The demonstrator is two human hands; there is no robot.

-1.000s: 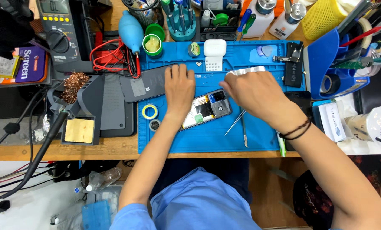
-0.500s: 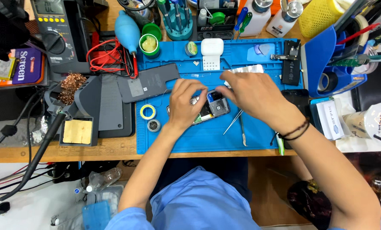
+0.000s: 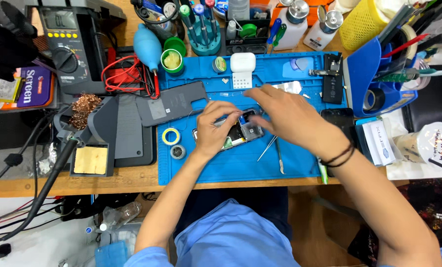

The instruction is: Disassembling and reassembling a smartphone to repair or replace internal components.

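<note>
Both hands are now bunched up over the opened phone, which lies near the middle of the blue mat on the tabletop. A second ago the left hand lay flat beside the phone with its fingers stretched out. Now its fingers are curled down and press on the left end of the phone to keep it from sliding. The right hand has come in closer from the right side. Its fingers are bent and pinched together over the top end of the phone, but I cannot tell if they hold a small part, because the fingers hide it. So the hands have gone from resting to doing small, careful work on the inside of the phone. The phone has also turned a little and sits tilted on the mat. The metal tweezers and a thin metal pry tool lie on the mat just below the right hand, and nobody is touching them. A yellow tape ring lies to the left of the left hand. A grey back cover lies above it, partly on the mat. A dark phone screen lies near the right wrist.
</note>
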